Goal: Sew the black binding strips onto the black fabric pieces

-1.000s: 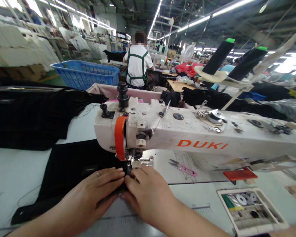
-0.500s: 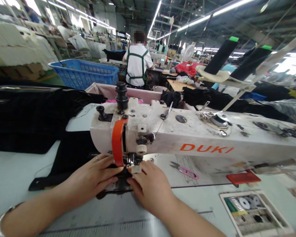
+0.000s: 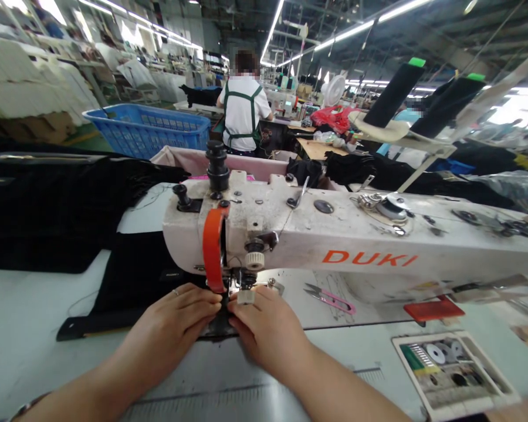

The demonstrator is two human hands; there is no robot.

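Observation:
A white sewing machine [image 3: 290, 231] with an orange guard [image 3: 213, 249] stands across the table. Black fabric [image 3: 134, 275] lies to the left of its needle area, and one edge runs in under the presser foot. My left hand [image 3: 180, 313] has its fingers pressed together on that edge, just left of the foot. Close on the other side, my right hand [image 3: 268, 319] is closed at the same cloth, thumb tucked below the fingers. The fingertips of both hands nearly meet in front of the needle, where the cloth between them is mostly hidden.
Pink-handled thread snips [image 3: 332, 299] lie on the machine bed. At the right is a tray [image 3: 396, 346] of bobbins and small parts. More black fabric [image 3: 48, 217] is piled at the left. Behind stand a blue basket [image 3: 149, 126] and a person in white [image 3: 242, 111].
My left fingers have bunched closer together and sit slightly lower beside the needle. The black fabric has shifted a little to the right, with its small label now more exposed.

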